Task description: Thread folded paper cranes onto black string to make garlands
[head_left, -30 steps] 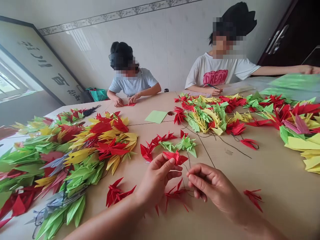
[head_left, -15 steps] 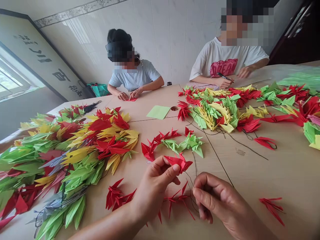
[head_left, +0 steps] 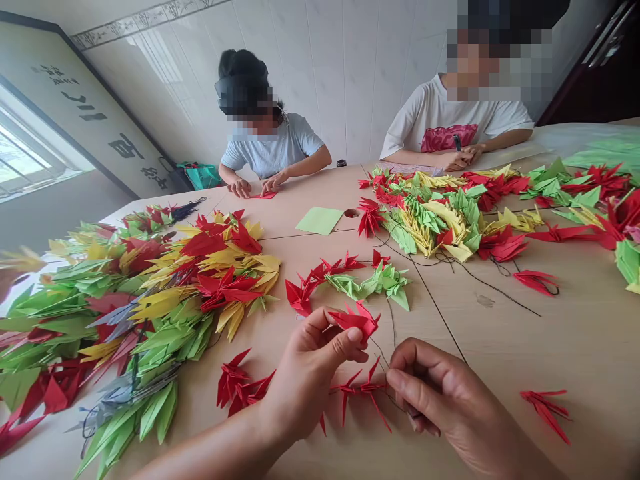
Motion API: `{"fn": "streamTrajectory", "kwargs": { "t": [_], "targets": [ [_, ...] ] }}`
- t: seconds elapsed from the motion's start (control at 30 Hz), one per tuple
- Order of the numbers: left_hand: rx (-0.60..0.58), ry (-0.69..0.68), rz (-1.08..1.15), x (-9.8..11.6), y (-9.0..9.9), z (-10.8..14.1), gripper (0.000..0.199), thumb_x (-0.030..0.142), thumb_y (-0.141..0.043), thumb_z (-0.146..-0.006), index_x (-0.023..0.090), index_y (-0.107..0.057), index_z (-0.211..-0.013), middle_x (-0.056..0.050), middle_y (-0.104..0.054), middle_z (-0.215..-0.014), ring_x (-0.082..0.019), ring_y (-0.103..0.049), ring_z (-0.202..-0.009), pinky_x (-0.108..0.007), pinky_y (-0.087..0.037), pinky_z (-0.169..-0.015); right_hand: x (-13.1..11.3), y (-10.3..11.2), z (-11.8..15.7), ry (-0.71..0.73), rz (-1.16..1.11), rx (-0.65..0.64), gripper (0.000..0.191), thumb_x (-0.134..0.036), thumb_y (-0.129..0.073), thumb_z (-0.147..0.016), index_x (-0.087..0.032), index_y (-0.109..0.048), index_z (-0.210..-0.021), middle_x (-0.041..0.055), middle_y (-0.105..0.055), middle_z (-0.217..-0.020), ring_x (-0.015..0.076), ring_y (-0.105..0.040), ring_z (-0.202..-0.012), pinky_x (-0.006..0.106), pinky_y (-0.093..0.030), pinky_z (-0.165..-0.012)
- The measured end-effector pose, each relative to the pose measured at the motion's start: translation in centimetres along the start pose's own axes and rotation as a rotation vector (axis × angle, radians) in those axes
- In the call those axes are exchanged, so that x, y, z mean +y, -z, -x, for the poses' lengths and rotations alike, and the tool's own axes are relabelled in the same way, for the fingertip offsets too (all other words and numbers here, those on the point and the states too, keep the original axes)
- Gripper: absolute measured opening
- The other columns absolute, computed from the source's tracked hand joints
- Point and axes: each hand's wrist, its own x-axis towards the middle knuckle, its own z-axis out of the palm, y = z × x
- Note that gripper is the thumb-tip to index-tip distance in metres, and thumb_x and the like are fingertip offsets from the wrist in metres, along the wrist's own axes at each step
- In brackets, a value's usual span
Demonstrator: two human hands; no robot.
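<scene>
One red paper crane (head_left: 356,320) sits in the left hand (head_left: 310,377).

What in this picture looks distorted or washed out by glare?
In the head view, the wide lens bends the tiled wall and slants the framed calligraphy; the window glares nearly white; the left hand looks fairly sharp.

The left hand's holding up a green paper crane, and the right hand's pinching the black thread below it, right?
No: the paper crane in the left hand is red, not green, as the head view shows; the right hand pinches the black thread below it.
</scene>
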Motion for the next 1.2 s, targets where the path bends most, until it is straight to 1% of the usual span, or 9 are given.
{"fn": "streamTrajectory", "kwargs": {
  "t": [0.2, 0.33, 0.43, 0.5, 0.7, 0.8, 0.93, 1.07, 1.2],
  "targets": [
    [-0.019, -0.037, -0.038, 0.00, 0.00, 0.18, 0.010, 0.023, -0.067, -0.080, 0.016, -0.061, -0.081, 0.000, -0.061, -0.080, -0.008, -0.056, -0.072, -0.019, -0.048, -0.069, -0.25, -0.10, 0.07, -0.017, 0.007, -0.003, 0.036, -0.053, -0.061, -0.078, -0.019, -0.050, -0.069, -0.0057, -0.042, -0.057, 0.0076, -0.038, -0.050, 0.018, -0.034, -0.044],
    [-0.040, -0.207, -0.244, 0.05, 0.16, 0.20, 0.006, 0.021, -0.067, -0.080, 0.017, -0.062, -0.078, -0.002, -0.058, -0.083, -0.011, -0.055, -0.076, -0.023, -0.047, -0.071, -0.42, -0.12, 0.19, -0.032, 0.024, 0.021, 0.037, -0.054, -0.062, -0.076, -0.020, -0.051, -0.069, -0.0054, -0.041, -0.057, 0.0081, -0.036, -0.051, 0.018, -0.034, -0.044],
    [-0.065, -0.371, -0.461, 0.22, 0.33, 0.40, 0.002, 0.017, -0.065, -0.080, 0.018, -0.066, -0.078, -0.005, -0.059, -0.090, -0.016, -0.056, -0.087, -0.026, -0.046, -0.079, -0.47, -0.01, 0.22, -0.027, 0.033, 0.035, 0.038, -0.055, -0.063, -0.076, -0.019, -0.052, -0.069, -0.0054, -0.040, -0.056, 0.0081, -0.035, -0.050, 0.018, -0.033, -0.044],
    [-0.115, -0.450, -0.561, 0.34, 0.40, 0.59, 0.007, 0.013, -0.063, -0.081, 0.019, -0.068, -0.082, -0.007, -0.061, -0.096, -0.018, -0.057, -0.093, -0.029, -0.046, -0.083, -0.45, 0.08, 0.18, -0.008, 0.028, 0.030, 0.037, -0.054, -0.063, -0.077, -0.019, -0.053, -0.069, -0.0055, -0.041, -0.055, 0.0073, -0.035, -0.049, 0.018, -0.030, -0.043],
    [-0.221, -0.543, -0.677, 0.60, 0.29, 0.95, 0.019, 0.004, -0.059, -0.080, 0.019, -0.068, -0.087, -0.008, -0.065, -0.090, -0.018, -0.061, -0.087, -0.029, -0.048, -0.079, -0.30, 0.14, 0.09, 0.002, 0.026, 0.023, 0.033, -0.050, -0.065, -0.078, -0.019, -0.056, -0.076, -0.0055, -0.045, -0.057, 0.0066, -0.040, -0.049, 0.018, -0.028, -0.043],
    [-0.224, -0.536, -0.677, 0.63, 0.24, 0.98, 0.018, 0.004, -0.059, -0.080, 0.019, -0.067, -0.086, -0.007, -0.065, -0.087, -0.018, -0.061, -0.087, -0.029, -0.048, -0.079, -0.17, 0.12, 0.08, -0.017, 0.013, -0.004, 0.033, -0.051, -0.061, -0.081, -0.019, -0.055, -0.078, -0.0052, -0.046, -0.054, 0.0084, -0.043, -0.048, 0.019, -0.030, -0.043],
    [-0.223, -0.461, -0.621, 0.54, 0.28, 0.92, 0.010, 0.009, -0.060, -0.081, 0.018, -0.065, -0.083, -0.007, -0.065, -0.086, -0.017, -0.060, -0.083, -0.028, -0.048, -0.076, -0.14, 0.06, 0.06, 0.062, -0.064, -0.002, 0.031, -0.049, -0.064, -0.080, -0.019, -0.054, -0.078, -0.0035, -0.051, -0.058, 0.0092, -0.046, -0.051, 0.021, -0.039, -0.049],
    [-0.185, -0.281, -0.448, 0.36, 0.22, 0.72, 0.002, 0.017, -0.064, -0.081, 0.017, -0.063, -0.079, -0.004, -0.061, -0.080, -0.014, -0.057, -0.075, -0.024, -0.047, -0.069, -0.41, -0.05, 0.23, 0.077, -0.083, 0.063, 0.023, -0.039, -0.069, -0.077, -0.020, -0.057, -0.082, -0.0015, -0.056, -0.067, 0.0114, -0.053, -0.061, 0.023, -0.046, -0.057],
    [-0.107, -0.112, -0.234, 0.23, -0.01, 0.52, 0.011, 0.022, -0.069, -0.077, 0.016, -0.061, -0.078, -0.001, -0.060, -0.074, -0.011, -0.056, -0.069, -0.021, -0.047, -0.064, -0.31, -0.16, 0.35, 0.071, -0.107, 0.092, 0.025, -0.039, -0.071, -0.074, -0.022, -0.058, -0.087, -0.0004, -0.060, -0.073, 0.0126, -0.057, -0.064, 0.024, -0.050, -0.058]
  ]
}}
